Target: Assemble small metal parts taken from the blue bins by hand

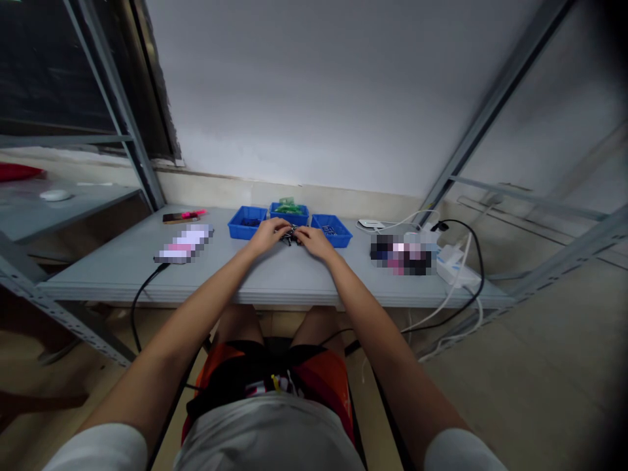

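Note:
Both hands meet over the middle of the grey table, in front of three blue trays. Small dark parts [291, 237] lie between them, too small to make out singly. My left hand [269, 234] has its fingers bent onto the left side of these parts. From the right, my right hand [314, 241] touches them with curled fingertips. The left blue tray [241, 231] has dark pieces in it. Green packets [289, 208] fill the middle blue tray [303, 219]. In the right blue tray [342, 242] lie small metallic-looking pieces.
A phone-like device [185, 244] with a black cable lies left on the table [118, 261]. At the right are a blurred dark object [400, 255], a white power strip [456, 268] and looping cables. Metal shelf posts flank the table, with a wall behind.

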Tool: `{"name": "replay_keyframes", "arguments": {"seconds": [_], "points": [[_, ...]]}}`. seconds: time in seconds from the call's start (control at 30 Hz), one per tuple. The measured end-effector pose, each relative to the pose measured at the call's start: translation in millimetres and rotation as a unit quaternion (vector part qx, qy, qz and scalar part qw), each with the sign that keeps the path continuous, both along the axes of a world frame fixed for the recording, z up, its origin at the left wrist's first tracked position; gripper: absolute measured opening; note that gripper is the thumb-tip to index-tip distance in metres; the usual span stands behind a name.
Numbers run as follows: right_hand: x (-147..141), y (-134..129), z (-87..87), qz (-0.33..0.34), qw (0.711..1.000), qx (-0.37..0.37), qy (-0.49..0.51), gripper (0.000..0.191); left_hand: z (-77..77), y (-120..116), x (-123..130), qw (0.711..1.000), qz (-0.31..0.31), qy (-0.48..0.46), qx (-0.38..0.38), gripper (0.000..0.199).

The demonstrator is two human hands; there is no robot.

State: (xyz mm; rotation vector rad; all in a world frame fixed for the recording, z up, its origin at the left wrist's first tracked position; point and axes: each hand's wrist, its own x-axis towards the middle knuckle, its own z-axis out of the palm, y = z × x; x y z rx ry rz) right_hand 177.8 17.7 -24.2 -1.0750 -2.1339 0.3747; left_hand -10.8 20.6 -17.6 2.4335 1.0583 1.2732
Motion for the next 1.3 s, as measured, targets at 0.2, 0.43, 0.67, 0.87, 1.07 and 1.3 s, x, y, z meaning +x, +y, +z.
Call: {"name": "replay_keyframes", "arguments": {"seconds": [0.2, 0.43, 0.67, 0.87, 1.07, 1.3], "points": [[-3.8, 1.2, -5.4, 0.055, 0.998, -0.013, -0.022, 0.027, -0.4, -1.0, 0.7, 1.0, -0.016, -0.012, -0.004, 0.026], [-2.7, 1.4, -4.3, 0.061, 0.998, -0.008, -0.014, 0.029, -3.4, 2.8, 0.8, 0.999, -0.023, 0.021, -0.016, 0.027], [-2.0, -0.6, -3.1, 0.009, 1.0, -0.009, 0.012, 0.026, -2.1, 0.3, -0.3, 0.998, 0.013, 0.005, -0.056, 0.022], [-0.3, 4.1, -5.2, 0.01, 0.998, -0.002, 0.054, 0.027, -6.7, 4.2, -1.8, 0.997, -0.005, 0.059, -0.052, 0.026], [-3.1, 3.2, -5.8, 0.015, 0.999, 0.0, 0.035, 0.025, -7.6, 4.5, -1.9, 0.996, -0.007, 0.084, -0.029, 0.022], [-7.0, -3.2, -1.1, 0.013, 1.0, 0.007, 0.02, 0.024, -6.6, 1.9, -2.8, 0.994, 0.0, 0.1, -0.038, 0.022]]}}
